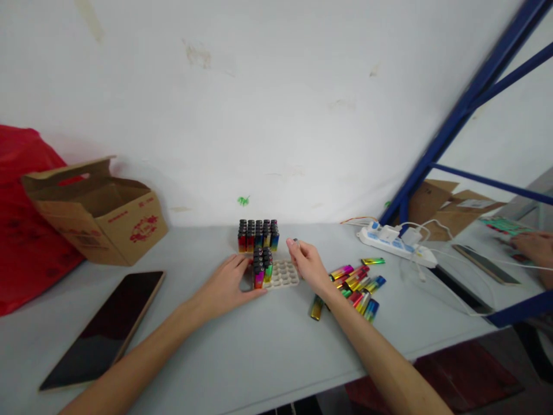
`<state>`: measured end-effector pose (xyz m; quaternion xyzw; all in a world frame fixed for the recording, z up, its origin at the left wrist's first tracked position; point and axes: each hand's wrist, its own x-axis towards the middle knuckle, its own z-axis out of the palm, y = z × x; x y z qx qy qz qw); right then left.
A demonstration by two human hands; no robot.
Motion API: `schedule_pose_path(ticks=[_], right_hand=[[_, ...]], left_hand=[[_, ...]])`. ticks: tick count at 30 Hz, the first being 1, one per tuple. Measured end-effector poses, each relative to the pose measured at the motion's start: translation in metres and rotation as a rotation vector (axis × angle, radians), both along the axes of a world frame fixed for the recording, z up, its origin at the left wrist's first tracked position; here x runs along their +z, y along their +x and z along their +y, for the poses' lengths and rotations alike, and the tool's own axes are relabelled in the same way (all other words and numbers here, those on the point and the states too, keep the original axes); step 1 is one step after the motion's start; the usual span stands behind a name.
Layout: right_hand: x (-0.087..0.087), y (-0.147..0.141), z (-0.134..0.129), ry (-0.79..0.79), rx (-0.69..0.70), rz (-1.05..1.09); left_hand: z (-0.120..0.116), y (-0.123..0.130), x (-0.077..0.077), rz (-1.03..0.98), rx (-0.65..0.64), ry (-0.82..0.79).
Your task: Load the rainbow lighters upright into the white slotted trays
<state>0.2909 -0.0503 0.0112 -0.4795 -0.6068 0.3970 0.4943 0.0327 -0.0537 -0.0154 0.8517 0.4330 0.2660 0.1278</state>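
Note:
A pale tray (284, 273) with round holes lies on the table, its left part filled with upright lighters (259, 276). Behind it stands a block of upright lighters (258, 236) in several colours. My left hand (231, 283) rests at the tray's left side, fingers apart, thumb along the front edge and fingertips beside the standing lighters. Above the tray's right edge, my right hand (306, 262) is closed in a pinch, with a small dark tip showing at its fingers; the rest is hidden. Loose shiny lighters (356, 282) lie in a pile right of the tray, partly behind my right forearm.
At left are an open cardboard box (112, 222), a red bag (30, 230) and a dark tablet (106, 328). A white power strip (397, 246) with cables lies at right beside a blue metal frame (449, 124). Beyond it show another person's hand (533, 246) and a phone (486, 264).

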Motion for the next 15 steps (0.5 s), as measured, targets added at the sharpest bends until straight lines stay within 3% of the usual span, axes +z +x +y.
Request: schedule_pose_path(ticks=[7,11,15], right_hand=[[-0.008,0.000,-0.001,0.090,-0.110,-0.154],[-0.004,0.000,-0.007,0.158,-0.032,-0.159],[0.011,0.004,-0.017,0.144,0.158,-0.248]], left_hand=[[0.003,-0.001,-0.006,-0.015,0.006,0.017],[0.002,-0.001,-0.003,0.003,-0.010,-0.006],[0.000,0.000,0.000,0.007,-0.011,0.009]])
